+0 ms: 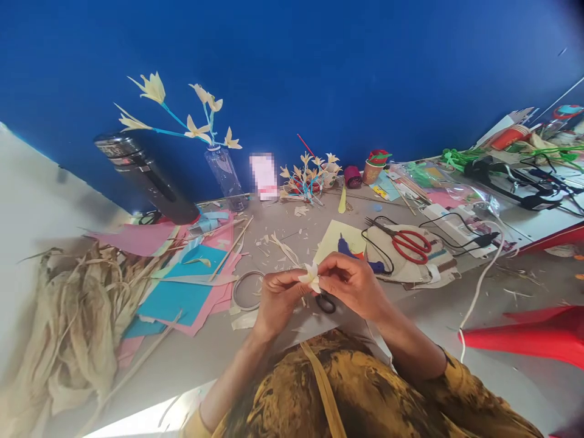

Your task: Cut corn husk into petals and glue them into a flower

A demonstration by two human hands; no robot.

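A small cream-white handmade flower (312, 277) is pinched between my two hands, above the near part of the table. My left hand (281, 299) grips it from the left with thumb and fingertips. From the right, my right hand (349, 283) holds its petals in a similar pinch. Just below the flower lies a black scissor handle (325, 303), partly hidden by my right hand. A blue glue gun (344, 246) rests on pale yellow paper (329, 234) beyond my right hand. To the left of my left hand sits a roll of tape (238, 292).
Red-handled scissors (411, 246) lie on folded cloth at the right, near a power strip (449, 219) with cables. Blue paper (177, 298) and dried husks (73, 316) cover the left. Behind stand a black flask (148, 179), a bottle (224, 173) of flowers and a flower bunch (308, 182).
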